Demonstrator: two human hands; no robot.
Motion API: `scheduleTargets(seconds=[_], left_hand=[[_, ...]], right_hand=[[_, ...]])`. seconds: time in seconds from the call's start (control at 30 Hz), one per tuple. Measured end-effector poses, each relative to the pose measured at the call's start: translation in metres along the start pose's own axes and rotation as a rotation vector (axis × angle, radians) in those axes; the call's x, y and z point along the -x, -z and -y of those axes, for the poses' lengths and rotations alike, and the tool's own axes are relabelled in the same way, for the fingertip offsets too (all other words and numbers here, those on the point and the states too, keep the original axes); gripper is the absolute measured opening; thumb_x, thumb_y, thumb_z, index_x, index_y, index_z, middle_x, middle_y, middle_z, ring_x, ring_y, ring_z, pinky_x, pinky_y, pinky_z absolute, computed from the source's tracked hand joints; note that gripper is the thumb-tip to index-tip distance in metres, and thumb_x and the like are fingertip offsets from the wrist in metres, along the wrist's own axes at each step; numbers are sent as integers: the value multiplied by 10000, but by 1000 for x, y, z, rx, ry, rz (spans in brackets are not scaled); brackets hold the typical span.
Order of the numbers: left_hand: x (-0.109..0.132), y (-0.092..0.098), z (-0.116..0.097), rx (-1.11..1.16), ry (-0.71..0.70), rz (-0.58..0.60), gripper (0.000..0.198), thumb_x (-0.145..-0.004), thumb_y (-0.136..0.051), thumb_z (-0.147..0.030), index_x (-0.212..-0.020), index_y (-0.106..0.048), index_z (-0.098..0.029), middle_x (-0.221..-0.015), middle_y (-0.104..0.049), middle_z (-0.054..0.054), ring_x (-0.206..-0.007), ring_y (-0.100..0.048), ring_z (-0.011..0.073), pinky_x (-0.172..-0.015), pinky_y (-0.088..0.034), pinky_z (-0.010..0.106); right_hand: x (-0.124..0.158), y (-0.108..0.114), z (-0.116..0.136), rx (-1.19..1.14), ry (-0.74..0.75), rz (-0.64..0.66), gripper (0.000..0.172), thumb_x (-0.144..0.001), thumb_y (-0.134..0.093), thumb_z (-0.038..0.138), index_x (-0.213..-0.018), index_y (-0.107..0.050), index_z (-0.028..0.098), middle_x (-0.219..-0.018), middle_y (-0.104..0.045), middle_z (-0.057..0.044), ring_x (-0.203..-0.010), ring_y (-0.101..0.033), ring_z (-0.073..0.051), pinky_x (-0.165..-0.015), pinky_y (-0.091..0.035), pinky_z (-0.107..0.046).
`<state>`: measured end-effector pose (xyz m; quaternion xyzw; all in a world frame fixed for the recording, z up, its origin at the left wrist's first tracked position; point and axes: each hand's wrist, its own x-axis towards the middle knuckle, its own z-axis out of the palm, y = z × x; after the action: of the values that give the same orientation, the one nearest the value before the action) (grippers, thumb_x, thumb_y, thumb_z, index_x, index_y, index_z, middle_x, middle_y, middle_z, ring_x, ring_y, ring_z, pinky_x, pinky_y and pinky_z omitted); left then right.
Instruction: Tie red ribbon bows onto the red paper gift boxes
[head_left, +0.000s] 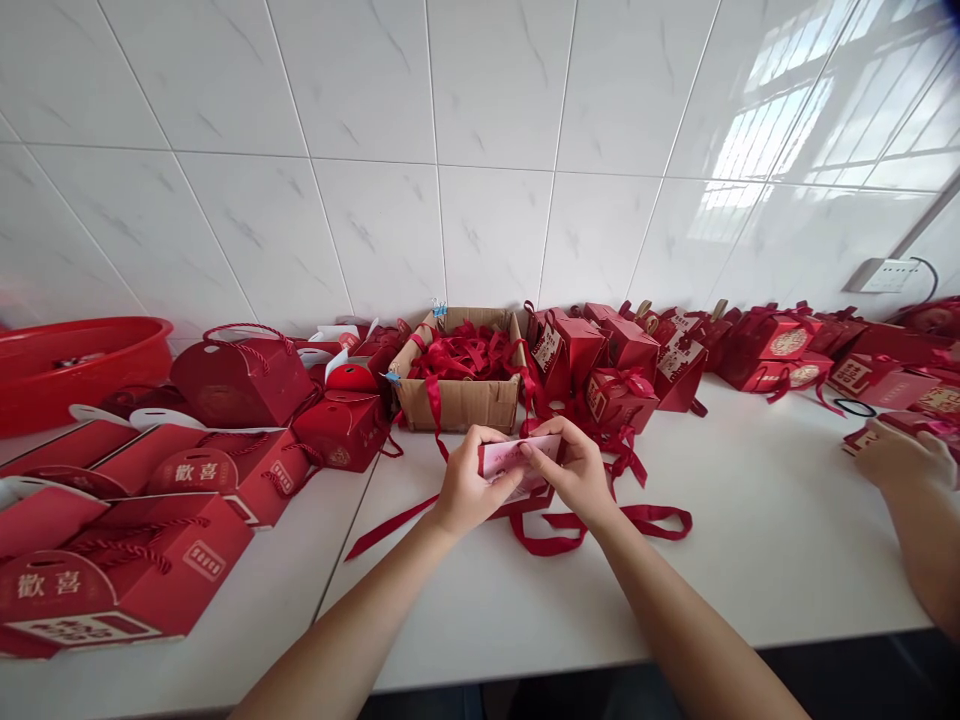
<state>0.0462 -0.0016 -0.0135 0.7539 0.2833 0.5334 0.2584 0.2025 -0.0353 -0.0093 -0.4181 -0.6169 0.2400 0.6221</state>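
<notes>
In the middle of the table, my left hand [471, 484] grips the left side of a small red gift box with a pink panel [501, 457]. My right hand [576, 478] closes on its right side, the thumb pressed against the panel. Most of the box's lower part is hidden behind my fingers. A dark red ribbon [551, 546] lies looped on the table under and beside it, one tail reaching left. Just behind my hands stands an open cardboard box [461, 404] filled with red ribbons [471, 352].
Larger red gift boxes with rope handles [180, 570] crowd the left, with a red basin [82, 345] behind. Small red boxes [574, 350] line the tiled wall to the right. At far right another person's hand [904, 455] touches a red box, near a black ring [855, 407].
</notes>
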Motion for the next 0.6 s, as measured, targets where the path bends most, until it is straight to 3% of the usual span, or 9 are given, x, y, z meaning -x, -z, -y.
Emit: scheduleTargets(seconds=[0.23, 0.47, 0.6], left_hand=[[1, 1, -7, 29, -97, -35, 235, -747, -669, -298, -887, -511, -194, -831, -583, 24, -754, -583, 148, -695, -478, 266], [-10, 11, -12, 71, 55, 10, 283, -659, -787, -354, -616, -579, -166, -586, -556, -28, -559, -495, 96, -550, -384, 220], [-13, 14, -8, 68, 60, 22, 330, -654, -787, -368, -558, -547, -162, -565, -536, -29, -556, -487, 97, -547, -380, 224]], right_hand=[[0, -1, 2, -139, -41, 6, 228, -744, -729, 331, -744, -556, 183, -710, -560, 4, -668, -512, -119, -608, -420, -232], [-1, 2, 3, -282, -153, 121, 243, -720, -751, 341, -719, -582, 166, -711, -574, -5, -641, -507, -105, -581, -421, -222], [-2, 4, 3, -330, -175, 203, 210, -775, -702, 344, -778, -593, 165, -807, -577, -22, -726, -540, -114, -654, -452, -232]])
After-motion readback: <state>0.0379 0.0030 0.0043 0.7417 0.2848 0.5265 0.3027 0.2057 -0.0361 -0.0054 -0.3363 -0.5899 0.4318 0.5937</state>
